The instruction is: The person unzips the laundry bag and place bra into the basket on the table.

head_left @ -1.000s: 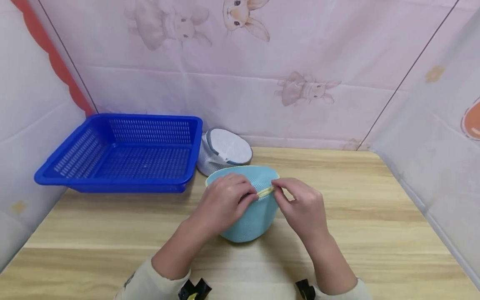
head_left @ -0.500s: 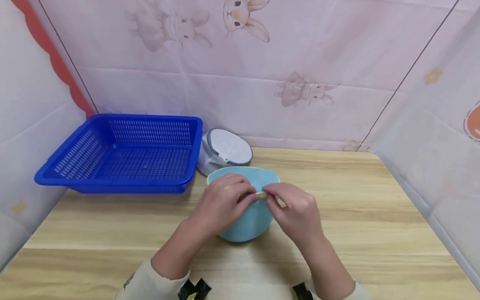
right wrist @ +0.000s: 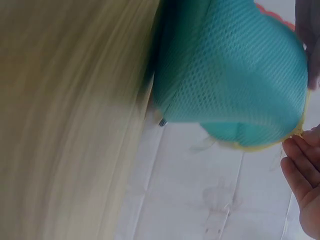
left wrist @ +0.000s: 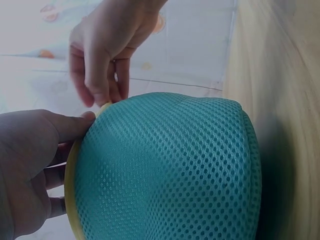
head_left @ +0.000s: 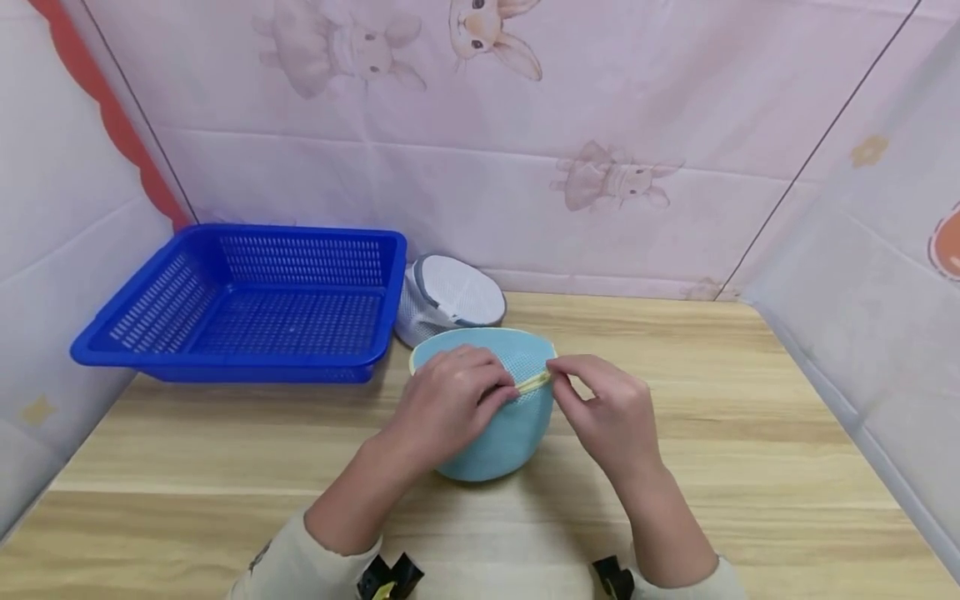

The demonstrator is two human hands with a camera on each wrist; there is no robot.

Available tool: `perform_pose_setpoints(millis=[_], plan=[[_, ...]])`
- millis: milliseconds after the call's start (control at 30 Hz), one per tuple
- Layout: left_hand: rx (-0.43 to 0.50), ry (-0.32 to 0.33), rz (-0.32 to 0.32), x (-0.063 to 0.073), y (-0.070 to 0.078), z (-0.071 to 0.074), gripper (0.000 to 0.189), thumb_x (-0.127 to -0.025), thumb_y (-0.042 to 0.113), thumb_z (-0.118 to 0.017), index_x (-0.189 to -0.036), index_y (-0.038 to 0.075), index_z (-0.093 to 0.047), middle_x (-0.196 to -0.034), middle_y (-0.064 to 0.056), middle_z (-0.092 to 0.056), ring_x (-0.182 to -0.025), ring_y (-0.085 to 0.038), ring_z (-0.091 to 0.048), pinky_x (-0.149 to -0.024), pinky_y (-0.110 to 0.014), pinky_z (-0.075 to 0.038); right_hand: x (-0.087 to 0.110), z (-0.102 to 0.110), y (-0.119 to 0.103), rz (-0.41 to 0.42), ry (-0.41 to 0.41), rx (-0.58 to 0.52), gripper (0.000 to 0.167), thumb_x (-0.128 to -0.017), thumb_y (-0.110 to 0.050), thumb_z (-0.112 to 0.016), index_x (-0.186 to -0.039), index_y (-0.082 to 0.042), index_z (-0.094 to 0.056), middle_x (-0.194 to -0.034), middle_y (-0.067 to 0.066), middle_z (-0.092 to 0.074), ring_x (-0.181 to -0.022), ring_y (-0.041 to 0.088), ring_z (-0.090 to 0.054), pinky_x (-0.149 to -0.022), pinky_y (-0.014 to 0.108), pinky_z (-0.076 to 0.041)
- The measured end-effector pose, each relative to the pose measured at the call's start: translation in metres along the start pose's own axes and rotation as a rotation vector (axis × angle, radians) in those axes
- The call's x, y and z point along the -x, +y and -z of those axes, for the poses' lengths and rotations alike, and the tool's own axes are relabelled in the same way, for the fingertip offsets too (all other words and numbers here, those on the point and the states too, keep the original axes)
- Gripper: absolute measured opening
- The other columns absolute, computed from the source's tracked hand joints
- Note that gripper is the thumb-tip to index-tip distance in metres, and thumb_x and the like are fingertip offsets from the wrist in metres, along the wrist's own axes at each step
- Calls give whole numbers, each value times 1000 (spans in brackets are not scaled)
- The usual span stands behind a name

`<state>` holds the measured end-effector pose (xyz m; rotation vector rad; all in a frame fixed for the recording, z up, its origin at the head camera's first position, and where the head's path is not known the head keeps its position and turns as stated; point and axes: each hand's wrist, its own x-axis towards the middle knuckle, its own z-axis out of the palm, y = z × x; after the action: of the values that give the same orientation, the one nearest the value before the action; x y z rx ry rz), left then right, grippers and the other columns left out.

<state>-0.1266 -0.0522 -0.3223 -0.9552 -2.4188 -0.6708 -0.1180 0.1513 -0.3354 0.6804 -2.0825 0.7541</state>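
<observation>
A light-blue mesh laundry bag with yellow trim stands on the table in front of me. My left hand pinches its near rim between thumb and fingers, as the left wrist view also shows on the yellow edge. Just to the right, my right hand pinches the yellow zipper strip with thumb and index finger. A short stretch of that strip shows between the two hands. In the right wrist view, the right fingertips meet the trim; whatever lies between them is hidden.
A blue plastic basket with slotted walls stands at the back left. Beside it is a white mesh laundry bag with grey trim, behind the blue bag. Wood-grain table extends to the right, up to a rabbit-printed cloth wall.
My right hand slid left along the strip toward the left hand, then back right to about where it was a second ago. The left hand keeps its place on the rim.
</observation>
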Motion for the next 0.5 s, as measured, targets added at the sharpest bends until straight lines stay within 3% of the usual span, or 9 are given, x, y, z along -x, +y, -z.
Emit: perform_pose_setpoints(millis=[200, 333, 500], plan=[[5, -4, -1, -1, -1, 1, 4, -86, 22, -77, -86, 18, -76, -85, 9, -69, -86, -11, -63, -77, -29, -53, 1, 1, 1, -33, 9, 2, 14, -79, 4, -69, -86, -5, -77, -80, 4, -75, -73, 18, -72, -67, 32, -58], [7, 27, -17, -2, -2, 0, 5, -85, 21, -78, -85, 17, -76, -84, 8, -69, -85, -11, -63, -77, -28, -53, -2, -1, -6, 11, 1, 12, 13, -78, 5, -70, -86, -4, -76, -81, 4, -75, -76, 19, -72, -71, 32, -59], [7, 34, -27, -2, -2, -1, 4, -85, 20, -78, -86, 17, -76, -85, 8, -68, -85, -11, -63, -75, -28, -53, -2, -5, -19, 70, -26, -57, 16, -77, 6, -70, -88, -5, -76, -83, 3, -75, -77, 17, -72, -74, 28, -59]])
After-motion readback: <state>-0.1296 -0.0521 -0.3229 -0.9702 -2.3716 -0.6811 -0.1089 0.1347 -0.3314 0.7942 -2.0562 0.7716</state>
